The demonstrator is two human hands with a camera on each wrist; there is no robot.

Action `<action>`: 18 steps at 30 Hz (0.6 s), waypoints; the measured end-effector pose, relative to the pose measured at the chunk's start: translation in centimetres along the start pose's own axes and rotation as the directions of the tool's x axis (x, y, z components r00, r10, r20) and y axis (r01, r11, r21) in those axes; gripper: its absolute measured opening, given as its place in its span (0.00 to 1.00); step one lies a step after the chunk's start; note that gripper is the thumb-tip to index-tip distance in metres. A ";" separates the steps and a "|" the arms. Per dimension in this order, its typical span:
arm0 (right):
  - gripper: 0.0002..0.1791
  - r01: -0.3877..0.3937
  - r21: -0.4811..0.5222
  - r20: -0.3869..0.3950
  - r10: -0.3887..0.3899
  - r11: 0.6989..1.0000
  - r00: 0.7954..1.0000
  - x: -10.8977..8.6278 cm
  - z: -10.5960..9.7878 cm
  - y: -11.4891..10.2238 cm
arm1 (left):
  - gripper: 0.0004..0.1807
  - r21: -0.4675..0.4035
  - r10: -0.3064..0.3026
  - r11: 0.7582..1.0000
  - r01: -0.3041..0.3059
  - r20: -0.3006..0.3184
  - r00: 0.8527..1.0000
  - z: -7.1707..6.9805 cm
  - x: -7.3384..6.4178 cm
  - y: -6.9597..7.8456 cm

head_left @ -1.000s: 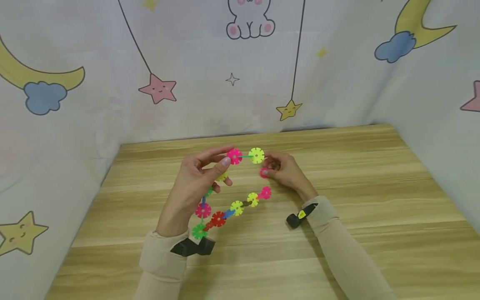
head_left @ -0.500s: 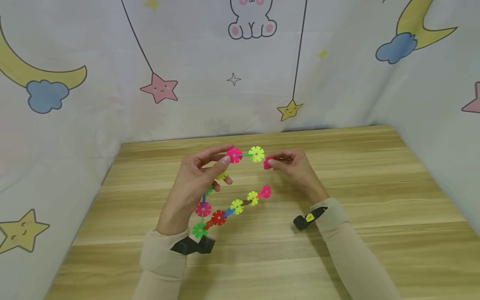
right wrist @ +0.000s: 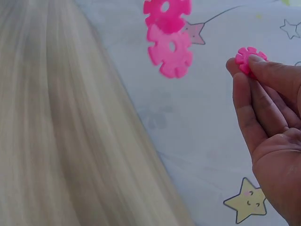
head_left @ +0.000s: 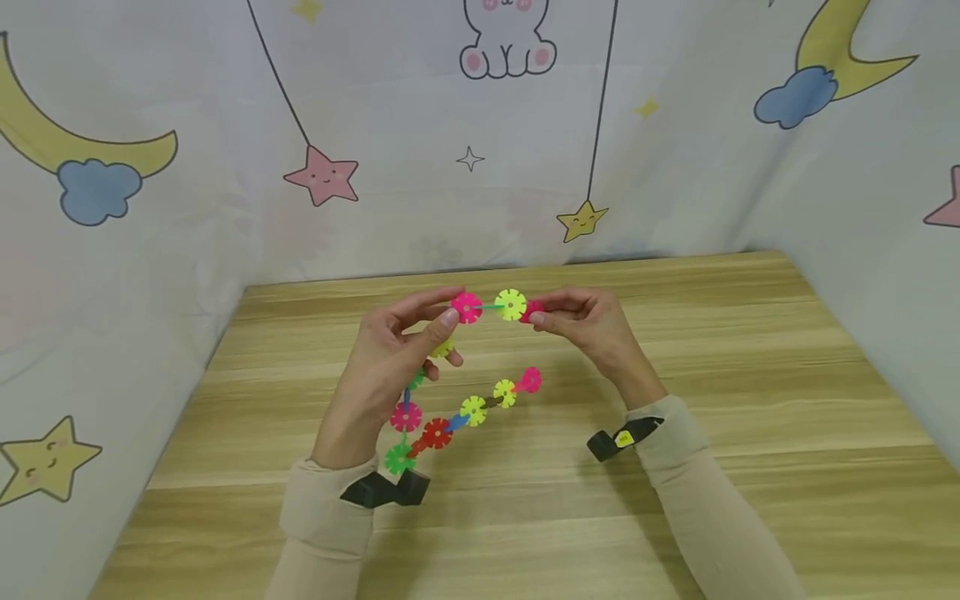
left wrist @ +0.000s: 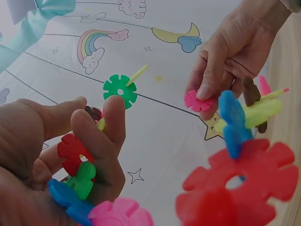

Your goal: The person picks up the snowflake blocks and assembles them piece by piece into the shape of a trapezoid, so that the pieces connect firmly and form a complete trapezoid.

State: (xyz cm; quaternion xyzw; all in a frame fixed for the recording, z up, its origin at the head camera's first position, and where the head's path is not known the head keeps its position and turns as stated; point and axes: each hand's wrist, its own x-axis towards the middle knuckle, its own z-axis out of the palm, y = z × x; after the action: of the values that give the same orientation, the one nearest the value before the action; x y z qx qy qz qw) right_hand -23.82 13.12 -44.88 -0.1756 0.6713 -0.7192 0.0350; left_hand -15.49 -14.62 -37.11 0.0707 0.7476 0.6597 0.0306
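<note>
My left hand (head_left: 386,354) pinches a pink notched disc (head_left: 467,308) near the upper end of a chain of interlocking plastic discs. Beyond it, a green disc seen edge-on leads to a yellow-green disc (head_left: 511,305) at the chain's end. The rest of the chain hangs below the palm, down to a green disc (head_left: 400,458), then slants up right through a red disc (head_left: 437,433) to a pink end disc (head_left: 531,380). My right hand (head_left: 596,325) pinches a loose pink disc (right wrist: 249,59) between thumb and fingers, right at the yellow-green disc's edge. Fingers hide parts of the chain.
A wood-grain table (head_left: 750,417) lies beneath both hands. A white cloth (head_left: 405,125) printed with stars, moons and clouds hangs behind and at both sides. Each wrist wears a black camera, one of them (head_left: 611,442) on the right sleeve.
My right hand has moved up, raising its pink disc to the yellow-green disc's right edge. The left hand and the chain have stayed nearly in place.
</note>
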 end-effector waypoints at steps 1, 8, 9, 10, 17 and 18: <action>0.11 0.016 -0.002 0.002 -0.016 1.000 1.000 -0.1 0.1 -0.3 | 0.21 0.000 0.001 1.000 -0.001 -0.001 1.000 0.0 0.0 0.0; 0.09 0.081 -0.012 0.004 -0.081 0.997 0.997 -0.6 0.5 -2.0 | 0.21 0.004 -0.001 1.000 0.001 -0.004 1.000 -0.1 0.0 0.1; 0.09 0.086 -0.012 0.003 -0.086 0.996 0.996 -0.7 0.5 -2.2 | 0.21 0.004 -0.002 1.000 0.002 -0.005 1.000 -0.2 0.0 0.1; 0.09 0.092 -0.009 0.001 -0.092 0.996 0.996 -0.8 0.6 -2.4 | 0.21 0.004 -0.002 1.000 0.002 -0.006 1.000 -0.2 0.0 0.1; 0.12 0.184 0.025 0.007 -0.184 0.983 0.983 -1.1 1.0 -3.5 | 0.21 0.014 0.000 1.000 0.000 -0.011 1.000 -0.2 0.0 0.1; 0.12 0.196 0.031 0.009 -0.196 0.980 0.980 -1.2 1.0 -3.6 | 0.21 0.016 0.001 1.000 -0.001 -0.010 1.000 -0.2 0.0 0.1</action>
State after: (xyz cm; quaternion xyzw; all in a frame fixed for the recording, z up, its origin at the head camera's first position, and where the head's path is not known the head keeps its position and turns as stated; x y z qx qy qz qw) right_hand -21.75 12.85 -41.56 -0.2447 0.6398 -0.7280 -0.0295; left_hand -15.47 -14.84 -36.98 0.0678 0.7529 0.6542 0.0259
